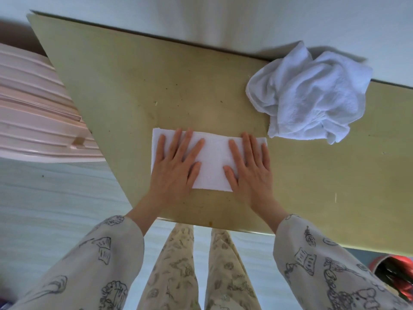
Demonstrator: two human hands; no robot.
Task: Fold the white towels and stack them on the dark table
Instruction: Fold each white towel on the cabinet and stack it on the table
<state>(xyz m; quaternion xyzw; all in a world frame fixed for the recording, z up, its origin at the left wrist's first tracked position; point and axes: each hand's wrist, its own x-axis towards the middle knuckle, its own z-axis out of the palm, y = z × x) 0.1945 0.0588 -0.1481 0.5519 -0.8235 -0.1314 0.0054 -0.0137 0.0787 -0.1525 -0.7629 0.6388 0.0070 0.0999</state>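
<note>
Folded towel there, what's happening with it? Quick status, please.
Left hand and right hand flat on folded towel. Crumpled towel waits far right on table. Nothing in the way.

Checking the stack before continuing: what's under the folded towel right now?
Only the table shows around the folded towel. Both hands, left and right, press flat on it. Anything beneath it is covered.

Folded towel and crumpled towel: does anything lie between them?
No. In the head view, only bare table separates the folded towel from the crumpled towel; they lie close but apart.
</note>
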